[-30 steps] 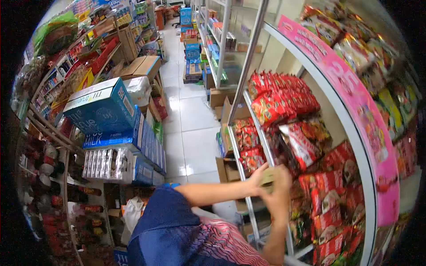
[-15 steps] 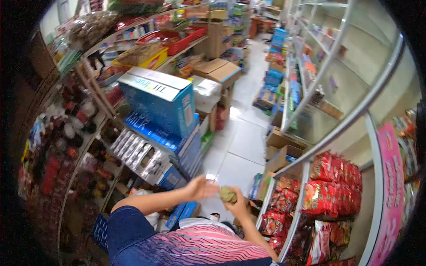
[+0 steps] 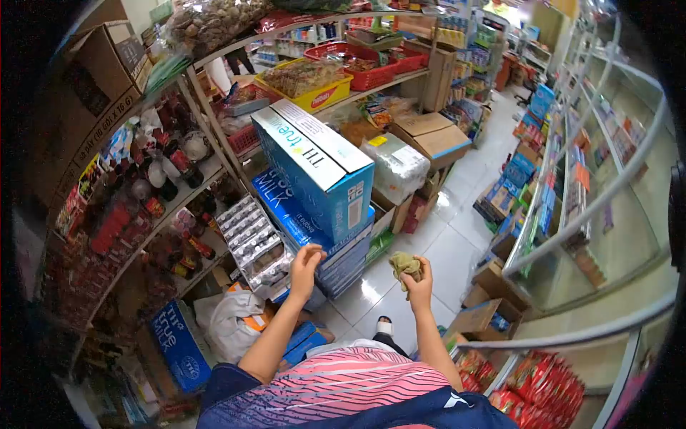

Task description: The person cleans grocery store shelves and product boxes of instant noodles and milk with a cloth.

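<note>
My right hand [image 3: 420,283] holds a crumpled olive-green cloth [image 3: 404,266] above the tiled floor. Its fingers are wrapped round the cloth's lower right side. My left hand [image 3: 307,266] is raised beside the stacked blue milk cartons, with its fingers curled but apart and nothing in them. It is nearest to the silver-topped milk packs [image 3: 255,239] and a large blue and white milk carton [image 3: 314,171], which stands on another blue carton [image 3: 286,214].
Shelves of bottles and packets [image 3: 153,214] curve along the left. A glass-fronted cabinet [image 3: 607,236] lines the right, above red packets [image 3: 539,382]. Open cardboard boxes [image 3: 482,318] stand on the floor at right. White tiles [image 3: 457,254] run down the aisle.
My hands have moved apart, and the cloth has stayed in my right hand. The view has turned toward the left shelves, so the milk cartons appear nearer the middle.
</note>
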`<state>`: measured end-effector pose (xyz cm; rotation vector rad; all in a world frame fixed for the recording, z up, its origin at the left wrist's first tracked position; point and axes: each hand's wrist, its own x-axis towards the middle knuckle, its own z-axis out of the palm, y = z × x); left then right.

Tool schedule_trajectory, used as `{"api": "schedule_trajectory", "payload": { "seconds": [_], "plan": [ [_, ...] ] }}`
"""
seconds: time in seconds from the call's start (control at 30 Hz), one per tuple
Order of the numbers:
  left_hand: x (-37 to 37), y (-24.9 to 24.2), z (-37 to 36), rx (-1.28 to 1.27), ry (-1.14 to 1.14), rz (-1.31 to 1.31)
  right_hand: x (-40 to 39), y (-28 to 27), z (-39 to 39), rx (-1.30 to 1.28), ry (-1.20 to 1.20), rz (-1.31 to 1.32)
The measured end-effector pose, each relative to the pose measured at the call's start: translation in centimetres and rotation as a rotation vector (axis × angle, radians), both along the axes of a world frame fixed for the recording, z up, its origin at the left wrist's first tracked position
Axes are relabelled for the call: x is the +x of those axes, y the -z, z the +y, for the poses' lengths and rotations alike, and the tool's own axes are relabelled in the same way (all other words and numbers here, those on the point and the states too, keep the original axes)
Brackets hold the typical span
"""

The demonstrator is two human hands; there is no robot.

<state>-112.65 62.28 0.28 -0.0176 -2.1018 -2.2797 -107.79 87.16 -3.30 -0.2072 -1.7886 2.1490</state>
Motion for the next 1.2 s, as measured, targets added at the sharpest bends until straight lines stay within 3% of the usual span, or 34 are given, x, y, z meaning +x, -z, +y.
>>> {"api": "schedule_trajectory", "payload": {
  "seconds": [0.1, 0.17, 0.23, 0.27, 0.4, 0.5, 0.63, 0.77, 0.83, 0.87, 0.9, 0.97, 1.03, 1.2],
  "plan": [
    [-2.9, -2.6, 4.5, -0.128, -0.208, 0.169, -2.1, -2.4, 3.9, 0.079, -0.074, -0.009],
    [-5.8, -4.2, 6.6, -0.431, -0.455, 0.570, -3.5, -3.7, 5.8, 0.083, -0.119, -0.046],
    [-8.4, -6.8, 7.9, -0.608, -0.463, 0.750, -6.2, -4.5, 7.4, 0.195, -0.140, 0.030],
    [-10.5, -7.9, 8.6, -0.928, -0.469, 0.756, -9.4, -5.2, 8.3, 0.303, -0.165, 0.118],
    [-12.2, -5.6, 8.5, -1.075, -0.569, 0.800, -17.0, -9.8, 5.7, 0.404, -0.273, 0.324],
    [-12.1, -5.7, 8.1, -1.012, -0.594, 0.776, -21.6, -14.2, 1.5, 0.668, -0.357, 0.621],
    [-11.9, -6.4, 8.2, -1.010, -0.633, 0.819, -26.5, -16.0, -3.0, 0.944, -0.608, 0.797],
    [-12.6, -6.0, 6.9, -0.883, -0.569, 0.814, -30.7, -16.3, -6.1, 1.109, -0.718, 0.798],
    [-13.0, -6.9, 6.1, -0.834, -0.693, 0.767, -33.3, -15.9, -8.2, 1.361, -0.595, 0.795],
    [-13.4, -6.9, 6.0, -0.806, -0.757, 0.646, -34.5, -16.0, -8.9, 1.413, -0.670, 0.752],
    [-13.6, -6.8, 5.9, -0.803, -0.769, 0.640, -35.6, -16.1, -9.9, 1.416, -0.681, 0.758],
    [-13.9, -6.3, 5.5, -0.634, -0.573, 0.580, -39.0, -15.3, -12.3, 1.413, -0.463, 1.063],
    [-14.1, -5.7, 5.5, -0.481, -0.485, 0.566, -43.7, -14.0, -14.9, 1.351, -0.666, 0.905],
    [-14.0, -6.1, 5.1, -0.439, -0.396, 0.510, -52.9, -12.6, -22.4, 1.369, -0.643, 0.859]
  ]
}}
